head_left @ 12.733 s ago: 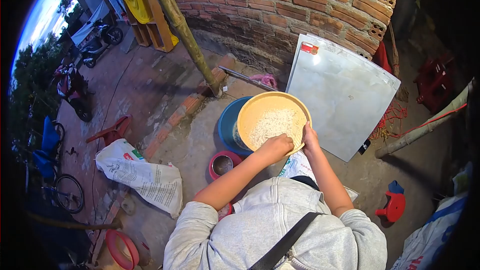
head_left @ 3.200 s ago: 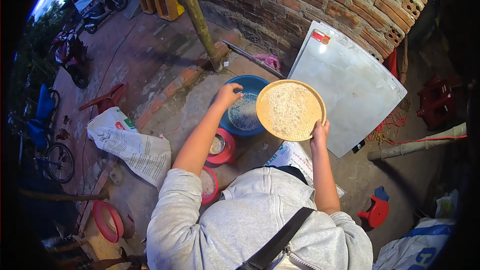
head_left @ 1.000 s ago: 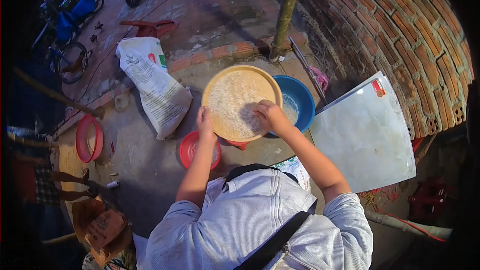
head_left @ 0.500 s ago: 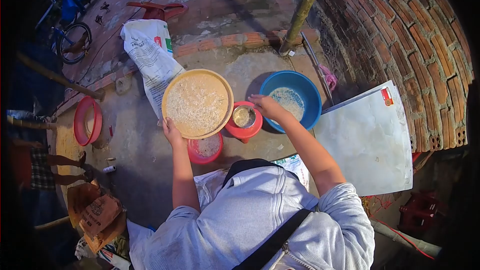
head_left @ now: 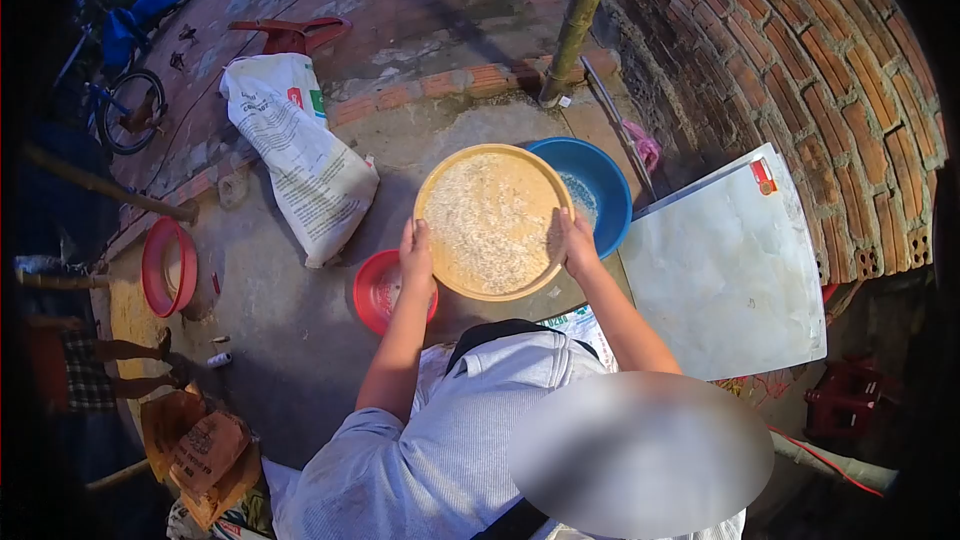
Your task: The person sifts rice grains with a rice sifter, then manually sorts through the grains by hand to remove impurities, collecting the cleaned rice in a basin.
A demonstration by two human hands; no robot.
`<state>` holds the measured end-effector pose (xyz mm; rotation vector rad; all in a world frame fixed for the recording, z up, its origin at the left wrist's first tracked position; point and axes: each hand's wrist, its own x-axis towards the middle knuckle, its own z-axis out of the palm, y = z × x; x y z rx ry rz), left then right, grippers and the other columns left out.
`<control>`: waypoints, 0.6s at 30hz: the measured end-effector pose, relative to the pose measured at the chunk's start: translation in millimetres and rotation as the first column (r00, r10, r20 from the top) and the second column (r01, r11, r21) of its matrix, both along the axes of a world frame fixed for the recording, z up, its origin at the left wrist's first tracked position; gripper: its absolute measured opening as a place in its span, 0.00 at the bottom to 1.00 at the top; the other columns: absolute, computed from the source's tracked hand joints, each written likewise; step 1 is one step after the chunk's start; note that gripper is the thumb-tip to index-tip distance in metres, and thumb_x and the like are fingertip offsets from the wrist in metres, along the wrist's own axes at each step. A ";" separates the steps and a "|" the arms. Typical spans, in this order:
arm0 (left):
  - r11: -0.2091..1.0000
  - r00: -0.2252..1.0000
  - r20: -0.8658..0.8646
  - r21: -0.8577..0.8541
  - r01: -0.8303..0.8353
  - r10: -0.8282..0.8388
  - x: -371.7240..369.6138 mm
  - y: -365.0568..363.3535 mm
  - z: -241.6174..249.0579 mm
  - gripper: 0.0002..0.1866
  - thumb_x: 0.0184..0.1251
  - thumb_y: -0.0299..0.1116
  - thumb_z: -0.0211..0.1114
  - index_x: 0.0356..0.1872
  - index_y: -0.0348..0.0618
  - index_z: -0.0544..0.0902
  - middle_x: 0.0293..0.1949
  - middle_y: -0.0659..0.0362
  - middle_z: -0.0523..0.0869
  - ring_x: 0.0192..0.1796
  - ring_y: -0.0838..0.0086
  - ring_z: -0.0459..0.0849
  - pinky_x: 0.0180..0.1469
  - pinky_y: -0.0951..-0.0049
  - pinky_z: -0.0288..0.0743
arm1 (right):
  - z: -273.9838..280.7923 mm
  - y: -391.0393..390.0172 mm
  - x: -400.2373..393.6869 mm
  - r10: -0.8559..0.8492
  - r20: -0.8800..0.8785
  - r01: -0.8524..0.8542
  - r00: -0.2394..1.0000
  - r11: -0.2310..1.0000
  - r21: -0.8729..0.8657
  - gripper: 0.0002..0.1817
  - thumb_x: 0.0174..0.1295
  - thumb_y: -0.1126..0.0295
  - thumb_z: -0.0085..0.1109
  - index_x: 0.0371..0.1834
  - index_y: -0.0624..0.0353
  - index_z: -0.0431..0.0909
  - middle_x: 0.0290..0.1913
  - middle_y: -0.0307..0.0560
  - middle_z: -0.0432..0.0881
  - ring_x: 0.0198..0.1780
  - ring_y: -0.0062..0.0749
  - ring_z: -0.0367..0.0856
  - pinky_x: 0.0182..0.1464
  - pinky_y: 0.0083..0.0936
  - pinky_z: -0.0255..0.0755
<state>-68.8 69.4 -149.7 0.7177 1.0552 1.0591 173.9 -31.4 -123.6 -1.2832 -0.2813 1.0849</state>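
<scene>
A round yellow tray [head_left: 545, 180] is held up in front of me, its floor scattered with pale grain [head_left: 490, 235]. My left hand [head_left: 416, 250] grips the left rim with the thumb on top. My right hand [head_left: 577, 243] has hold of the opposite rim. Behind the tray's right side, partly covered, is a blue basin [head_left: 617, 180] with pale grain inside. A red basin [head_left: 365, 290] sits low on the ground beside my left hand and forearm. The small red stool with a tin on it is hidden beneath the tray.
A white printed sack [head_left: 300, 165] lies beyond the red basin. To the right are a pale flat board [head_left: 725, 275] and a brick wall [head_left: 790, 90]. A bamboo post [head_left: 582, 20] stands ahead. Another red basin [head_left: 168, 265] and a person's legs [head_left: 135, 365] are at left.
The tray has moved right, over the stool and the blue basin's edge. My right hand has come from above the tin to the tray's right rim.
</scene>
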 end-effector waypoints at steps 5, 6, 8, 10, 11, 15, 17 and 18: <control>0.890 0.863 -0.495 0.340 0.302 -0.103 16.4 4.6 20.4 0.23 0.68 0.37 0.57 0.61 0.40 0.68 0.53 0.52 0.77 0.54 0.65 0.75 0.57 0.68 0.67 | -9.9 -23.7 17.2 -0.104 0.153 0.108 0.983 0.994 -0.017 0.14 0.71 0.63 0.45 0.51 0.62 0.71 0.38 0.36 0.76 0.38 0.19 0.72 0.41 0.20 0.68; 0.888 0.861 -0.497 0.341 0.307 -0.107 18.6 4.7 31.7 0.23 0.68 0.37 0.57 0.61 0.40 0.68 0.53 0.52 0.77 0.54 0.65 0.75 0.57 0.68 0.67 | -7.3 -26.5 16.8 -0.134 0.157 0.138 0.978 0.990 -0.012 0.14 0.71 0.63 0.45 0.51 0.62 0.71 0.38 0.36 0.76 0.38 0.19 0.72 0.41 0.20 0.68; 0.595 0.583 -0.736 0.651 0.472 0.343 27.6 3.5 55.1 0.22 0.61 0.32 0.61 0.57 0.41 0.71 0.51 0.48 0.77 0.52 0.56 0.75 0.56 0.63 0.68 | -7.9 -31.1 19.6 -0.174 0.182 0.179 0.968 0.984 -0.008 0.13 0.71 0.65 0.44 0.50 0.61 0.71 0.36 0.36 0.76 0.35 0.18 0.71 0.39 0.20 0.68; 0.525 0.606 -0.763 0.620 0.584 0.227 41.1 5.7 65.9 0.23 0.58 0.32 0.63 0.56 0.41 0.73 0.52 0.48 0.76 0.53 0.55 0.74 0.57 0.61 0.67 | -18.1 -36.0 24.4 -0.179 0.168 0.180 0.969 0.984 0.006 0.14 0.71 0.64 0.45 0.50 0.61 0.72 0.35 0.35 0.76 0.35 0.18 0.72 0.38 0.19 0.68; 0.443 0.610 -0.785 0.588 0.677 0.110 47.6 4.1 68.2 0.24 0.54 0.32 0.65 0.54 0.42 0.75 0.53 0.48 0.75 0.53 0.54 0.73 0.57 0.59 0.67 | -23.6 -38.1 25.8 -0.177 0.159 0.177 0.971 0.984 0.018 0.14 0.70 0.63 0.46 0.50 0.60 0.72 0.35 0.33 0.76 0.34 0.18 0.72 0.37 0.19 0.69; 0.336 0.489 -0.863 0.502 0.797 0.128 72.8 -11.7 64.8 0.22 0.54 0.35 0.67 0.51 0.43 0.78 0.54 0.50 0.75 0.56 0.56 0.70 0.59 0.61 0.65 | -31.0 -43.9 26.3 -0.206 0.062 0.204 0.977 0.978 0.046 0.14 0.70 0.63 0.46 0.51 0.60 0.72 0.35 0.33 0.76 0.33 0.17 0.72 0.36 0.19 0.68; 0.323 0.423 -0.896 0.443 0.836 0.132 80.9 -21.0 61.8 0.23 0.52 0.36 0.68 0.51 0.45 0.78 0.54 0.52 0.75 0.59 0.56 0.68 0.60 0.61 0.64 | -34.5 -48.5 31.1 -0.211 0.056 0.211 0.976 0.977 0.001 0.14 0.70 0.63 0.45 0.51 0.60 0.72 0.34 0.34 0.76 0.32 0.18 0.72 0.35 0.18 0.68; 0.308 0.428 -0.895 0.445 0.841 0.125 83.1 -26.5 62.9 0.20 0.51 0.33 0.67 0.48 0.45 0.79 0.52 0.52 0.76 0.56 0.57 0.71 0.58 0.61 0.66 | -31.4 -49.6 31.7 -0.211 0.058 0.211 0.976 0.977 0.001 0.14 0.70 0.63 0.45 0.51 0.60 0.72 0.34 0.34 0.76 0.32 0.18 0.72 0.35 0.18 0.68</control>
